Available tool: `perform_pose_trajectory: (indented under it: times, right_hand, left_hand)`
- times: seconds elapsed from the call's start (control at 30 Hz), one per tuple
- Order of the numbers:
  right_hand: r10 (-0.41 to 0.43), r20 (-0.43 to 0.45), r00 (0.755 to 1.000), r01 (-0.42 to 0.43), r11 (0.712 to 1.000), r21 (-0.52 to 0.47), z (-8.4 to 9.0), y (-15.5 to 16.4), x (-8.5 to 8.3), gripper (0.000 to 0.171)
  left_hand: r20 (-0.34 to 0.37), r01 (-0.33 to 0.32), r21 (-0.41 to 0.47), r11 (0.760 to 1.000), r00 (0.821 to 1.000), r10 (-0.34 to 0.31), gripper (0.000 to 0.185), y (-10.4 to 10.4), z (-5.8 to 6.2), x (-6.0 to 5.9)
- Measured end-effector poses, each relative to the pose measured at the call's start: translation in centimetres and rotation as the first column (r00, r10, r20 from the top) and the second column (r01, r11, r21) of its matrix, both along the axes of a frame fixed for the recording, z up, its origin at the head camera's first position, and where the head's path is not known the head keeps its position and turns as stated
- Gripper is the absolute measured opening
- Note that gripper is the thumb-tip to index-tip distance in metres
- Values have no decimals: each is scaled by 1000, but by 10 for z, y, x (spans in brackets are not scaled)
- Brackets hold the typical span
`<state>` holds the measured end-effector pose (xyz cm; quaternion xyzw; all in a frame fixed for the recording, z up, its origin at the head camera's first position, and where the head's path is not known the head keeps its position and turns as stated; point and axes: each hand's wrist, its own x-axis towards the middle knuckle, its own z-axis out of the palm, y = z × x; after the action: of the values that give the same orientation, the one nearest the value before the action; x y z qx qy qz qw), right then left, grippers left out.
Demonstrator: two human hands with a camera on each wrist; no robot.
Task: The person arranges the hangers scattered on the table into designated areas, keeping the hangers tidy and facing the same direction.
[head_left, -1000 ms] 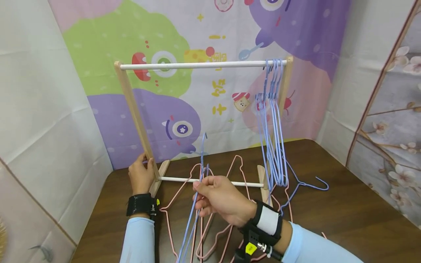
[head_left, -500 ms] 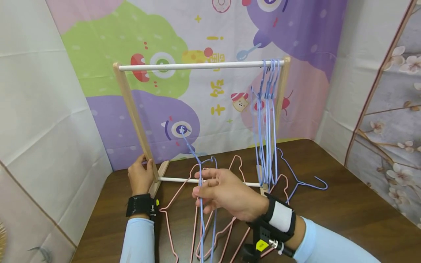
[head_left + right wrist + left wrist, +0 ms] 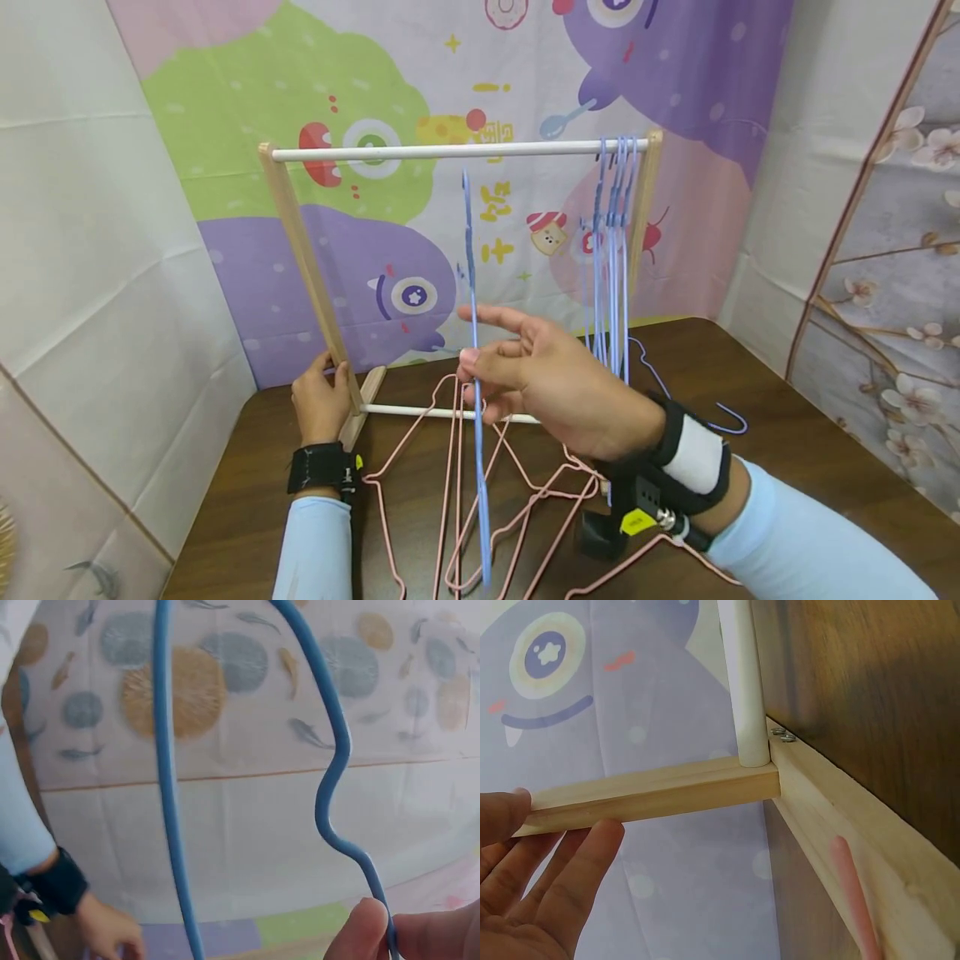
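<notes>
My right hand [image 3: 525, 371] pinches a blue wire hanger [image 3: 474, 358] and holds it edge-on and upright in front of the wooden rack, its hook just below the white top rail [image 3: 450, 151]. In the right wrist view the blue wire of the hanger [image 3: 334, 750] runs down into my pinching fingertips [image 3: 375, 930]. My left hand [image 3: 321, 400] holds the rack's left wooden post [image 3: 303, 258] near its base; the left wrist view shows fingers [image 3: 585, 862] curled around the post [image 3: 652, 795]. Several blue hangers [image 3: 611, 250] hang at the rail's right end.
Several pink wire hangers [image 3: 450, 500] lie tangled on the dark wooden table [image 3: 787, 467] in front of the rack's lower white bar [image 3: 405, 411]. Another blue hanger [image 3: 720, 417] lies on the table at the right. Patterned cloth walls enclose the table on three sides.
My right hand has lifted the blue hanger from low over the table up toward the top rail and turned it upright. The left hand has stayed on the post.
</notes>
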<state>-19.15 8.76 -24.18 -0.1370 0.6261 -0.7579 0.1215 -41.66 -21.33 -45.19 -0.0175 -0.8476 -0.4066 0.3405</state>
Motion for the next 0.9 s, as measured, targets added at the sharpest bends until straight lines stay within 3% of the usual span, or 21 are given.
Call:
perform_pose_trajectory:
  times: [0.17, 0.33, 0.67, 0.9]
  right_hand:
    - [16, -65, 998, -18, 1000, -22, 25, 14, -5, 57]
    - [-28, -106, 994, 24, 999, -38, 39, 27, -14, 55]
    - [-195, -72, 978, 194, 981, -17, 36, 45, -44, 53]
    - [-254, -59, 965, 255, 967, 9, 32, 66, -51, 57]
  left_hand:
    - [-1, -2, 1, 1000, 1000, 2, 29, -1, -1, 0]
    - [-4, -3, -2, 1000, 1000, 3, 29, 0, -1, 0]
    - [-12, -16, 9, 1000, 1000, 16, 29, -2, -1, 2]
    - [-6, -20, 0, 1000, 1000, 20, 29, -1, -1, 1]
